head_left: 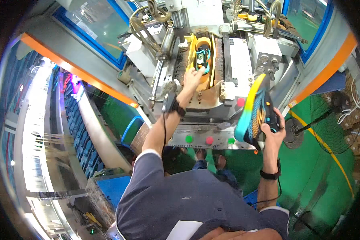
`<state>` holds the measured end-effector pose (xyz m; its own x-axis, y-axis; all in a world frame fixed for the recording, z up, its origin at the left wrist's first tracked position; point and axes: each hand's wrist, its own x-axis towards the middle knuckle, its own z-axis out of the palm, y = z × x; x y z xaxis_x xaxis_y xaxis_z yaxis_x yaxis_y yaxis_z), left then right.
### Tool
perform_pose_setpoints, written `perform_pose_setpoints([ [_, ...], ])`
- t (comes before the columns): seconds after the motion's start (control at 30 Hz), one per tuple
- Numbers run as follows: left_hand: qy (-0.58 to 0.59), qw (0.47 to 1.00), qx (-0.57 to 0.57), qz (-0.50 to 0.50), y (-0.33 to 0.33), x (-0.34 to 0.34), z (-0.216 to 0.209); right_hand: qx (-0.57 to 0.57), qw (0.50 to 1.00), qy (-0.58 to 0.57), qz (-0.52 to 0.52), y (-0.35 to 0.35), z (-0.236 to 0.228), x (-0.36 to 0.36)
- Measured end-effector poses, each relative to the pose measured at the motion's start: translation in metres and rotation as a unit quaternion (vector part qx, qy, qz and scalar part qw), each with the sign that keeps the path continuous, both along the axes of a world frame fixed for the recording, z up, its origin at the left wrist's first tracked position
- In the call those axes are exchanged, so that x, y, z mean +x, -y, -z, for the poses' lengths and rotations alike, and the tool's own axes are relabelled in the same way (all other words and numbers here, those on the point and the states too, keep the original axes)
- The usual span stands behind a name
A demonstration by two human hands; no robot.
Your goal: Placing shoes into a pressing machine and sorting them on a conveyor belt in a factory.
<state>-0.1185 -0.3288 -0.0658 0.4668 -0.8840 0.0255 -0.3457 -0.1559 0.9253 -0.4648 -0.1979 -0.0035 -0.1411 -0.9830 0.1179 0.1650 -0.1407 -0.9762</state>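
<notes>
Colourful shoe (256, 114) is gripped in the right hand (274, 134), outside and right of the yellow mould (191, 48). Inside it, another shoe (206, 53) is seated; half-curled left hand (193, 79) alongside, grip unclear.

Left fingers (192, 73), 12 o'clock: contact with black-and-teal shoe (204, 57) unclear. Right fingers (281, 119), 3 o'clock: partly hidden by yellow-teal-black shoe (257, 114). White flat panel (206, 14), 12 o'clock: top cut off.

Bright overall, white glare at left, bowed edges, black corners
</notes>
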Motion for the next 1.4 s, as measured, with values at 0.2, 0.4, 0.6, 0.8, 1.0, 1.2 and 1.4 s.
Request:
perform_pose_setpoints([
  [0.2, 0.061, 0.997, 0.028, 0.031, 0.096, 0.021, 0.024, 0.036, 0.992, -0.061, 0.107, 0.010, -0.012, -0.005],
  [0.4, 0.184, 0.978, 0.081, -0.055, 0.141, 0.043, 0.070, -0.014, 0.974, -0.194, 0.116, 0.072, -0.013, 0.028],
  [0.6, -0.486, 0.872, 0.039, 0.030, 0.056, 0.078, 0.022, 0.018, 0.929, -0.366, 0.057, 0.225, -0.041, 0.107],
  [0.8, -0.441, 0.897, -0.023, -0.029, -0.158, 0.083, -0.048, 0.036, 0.831, -0.533, -0.153, 0.317, -0.028, 0.254],
  [1.0, -0.355, 0.925, -0.042, -0.133, -0.334, 0.102, -0.059, -0.138, 0.786, -0.602, -0.036, 0.353, 0.111, 0.322],
  [1.2, -0.350, 0.878, -0.102, -0.310, -0.431, 0.056, -0.036, -0.224, 0.545, -0.800, -0.109, 0.399, 0.181, 0.307],
  [1.4, -0.427, 0.750, -0.147, -0.483, -0.443, -0.025, -0.008, -0.155, 0.875, -0.357, -0.290, 0.097, 0.041, 0.310],
])
